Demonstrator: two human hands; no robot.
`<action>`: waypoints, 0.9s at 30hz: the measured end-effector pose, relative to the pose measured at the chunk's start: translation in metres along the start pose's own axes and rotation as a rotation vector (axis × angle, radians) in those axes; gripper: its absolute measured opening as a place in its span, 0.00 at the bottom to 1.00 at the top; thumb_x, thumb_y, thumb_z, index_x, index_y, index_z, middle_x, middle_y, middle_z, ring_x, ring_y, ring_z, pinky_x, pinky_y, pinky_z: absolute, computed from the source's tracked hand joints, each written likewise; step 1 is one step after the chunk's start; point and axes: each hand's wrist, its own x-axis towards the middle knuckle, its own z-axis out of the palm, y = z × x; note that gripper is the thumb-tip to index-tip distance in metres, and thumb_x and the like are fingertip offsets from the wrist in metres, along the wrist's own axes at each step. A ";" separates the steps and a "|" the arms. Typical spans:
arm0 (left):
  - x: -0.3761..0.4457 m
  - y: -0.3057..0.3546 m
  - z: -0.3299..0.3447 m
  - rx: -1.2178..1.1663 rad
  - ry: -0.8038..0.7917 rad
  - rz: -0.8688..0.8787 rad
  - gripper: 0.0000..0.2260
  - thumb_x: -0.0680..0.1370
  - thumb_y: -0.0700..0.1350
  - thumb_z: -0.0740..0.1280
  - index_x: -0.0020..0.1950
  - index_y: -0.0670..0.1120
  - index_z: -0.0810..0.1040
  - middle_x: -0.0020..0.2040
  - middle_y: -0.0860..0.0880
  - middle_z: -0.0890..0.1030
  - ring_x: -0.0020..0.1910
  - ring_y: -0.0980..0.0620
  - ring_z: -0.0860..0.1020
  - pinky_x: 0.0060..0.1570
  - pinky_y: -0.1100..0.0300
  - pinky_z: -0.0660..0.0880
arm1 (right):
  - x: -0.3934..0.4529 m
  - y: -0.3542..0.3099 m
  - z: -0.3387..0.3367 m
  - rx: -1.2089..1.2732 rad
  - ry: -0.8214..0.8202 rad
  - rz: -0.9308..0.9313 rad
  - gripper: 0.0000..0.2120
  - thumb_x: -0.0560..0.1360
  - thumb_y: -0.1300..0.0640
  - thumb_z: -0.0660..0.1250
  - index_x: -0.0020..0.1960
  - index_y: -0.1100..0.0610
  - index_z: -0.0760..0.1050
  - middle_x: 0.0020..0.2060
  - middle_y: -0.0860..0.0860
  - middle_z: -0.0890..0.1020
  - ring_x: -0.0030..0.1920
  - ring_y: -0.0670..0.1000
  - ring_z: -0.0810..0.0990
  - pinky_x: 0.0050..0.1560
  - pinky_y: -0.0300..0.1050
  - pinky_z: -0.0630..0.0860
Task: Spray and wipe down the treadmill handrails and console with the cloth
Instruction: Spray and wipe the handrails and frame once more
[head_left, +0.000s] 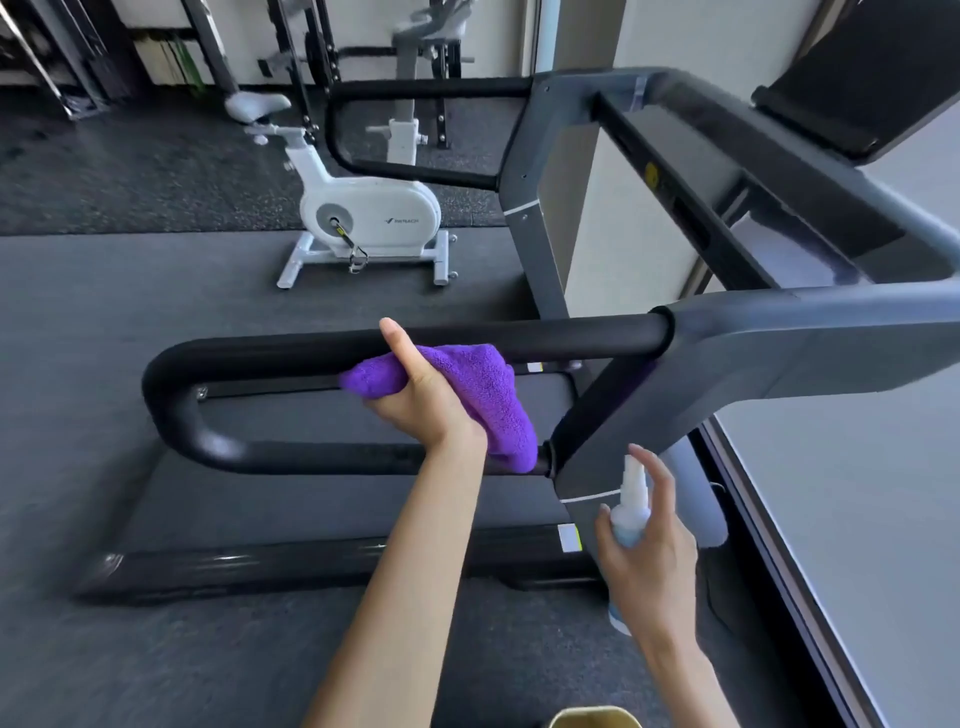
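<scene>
Wiping is the step in hand: the left hand (421, 400) presses a purple cloth (488, 395) around the near handrail (545, 338) of the treadmill (769, 353), its grip closed on the cloth with the thumb up over the bar. The right hand (649, 561) has its grip wrapped around a small spray bottle (631, 506), one finger near the nozzle, just beside the upright. Next, the cloth probably needs sliding along the bar, then the far handrail (415, 89) and console (852, 78) want spraying. Writing on the white exercise bike (363, 213) is too blurred to read.
</scene>
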 end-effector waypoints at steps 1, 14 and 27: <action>0.010 0.009 -0.005 0.007 0.020 0.023 0.30 0.70 0.63 0.71 0.60 0.42 0.74 0.54 0.48 0.82 0.51 0.49 0.82 0.56 0.50 0.78 | 0.000 -0.006 0.008 0.000 -0.021 -0.017 0.31 0.71 0.63 0.69 0.66 0.40 0.62 0.37 0.47 0.78 0.35 0.54 0.74 0.37 0.49 0.74; 0.095 0.127 -0.129 0.332 -0.106 0.117 0.23 0.73 0.68 0.63 0.45 0.47 0.72 0.36 0.55 0.78 0.34 0.56 0.80 0.38 0.63 0.78 | -0.015 -0.073 0.088 -0.052 -0.236 -0.206 0.31 0.72 0.63 0.67 0.69 0.43 0.61 0.41 0.48 0.77 0.35 0.56 0.74 0.36 0.48 0.70; 0.133 0.155 -0.217 0.792 -0.040 0.555 0.16 0.80 0.59 0.58 0.50 0.47 0.69 0.41 0.56 0.76 0.41 0.56 0.76 0.46 0.57 0.68 | -0.028 -0.122 0.195 -0.254 -0.362 -0.317 0.27 0.74 0.61 0.62 0.68 0.42 0.58 0.45 0.52 0.78 0.37 0.61 0.74 0.35 0.47 0.66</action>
